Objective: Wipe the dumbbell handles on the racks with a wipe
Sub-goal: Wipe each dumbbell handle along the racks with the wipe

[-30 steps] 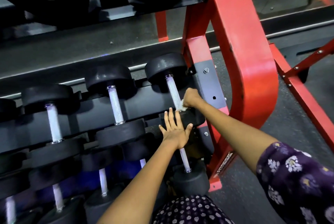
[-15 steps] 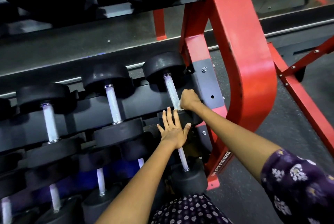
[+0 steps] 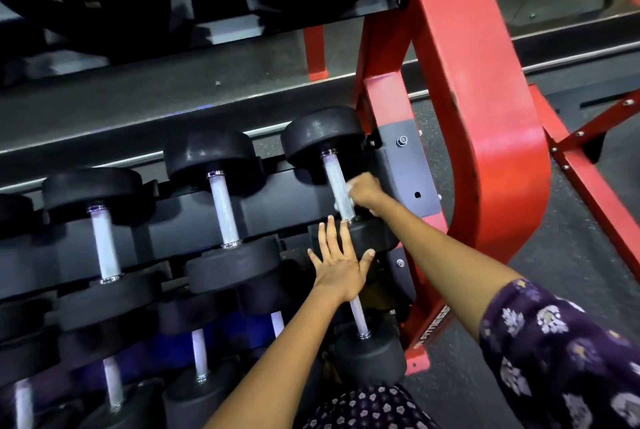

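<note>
Red rack frame (image 3: pixel 485 123) at right, black middle shelf (image 3: pixel 166 217) carrying a row of dumbbells. Rightmost dumbbell (image 3: pixel 322 134) sits against the frame upright. Right hand (image 3: pixel 363 191) has its grip clamped on that dumbbell's knurled handle (image 3: pixel 336 182), near the lower end. Wipe (image 3: pixel 349 187) barely visible under the fingers. Left hand (image 3: pixel 341 269) lies flat, fingers spread apart, on the dumbbell's near head (image 3: pixel 363 238).

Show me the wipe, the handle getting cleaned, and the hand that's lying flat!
wipe (image 3: pixel 349 188): head view, the white bit peeking out beside the right hand's knuckles.
dumbbell handle (image 3: pixel 336 180): head view, middle of the bare knurled metal bar.
left hand (image 3: pixel 341 271): head view, back of the hand, flat on the dumbbell's near head.
</note>
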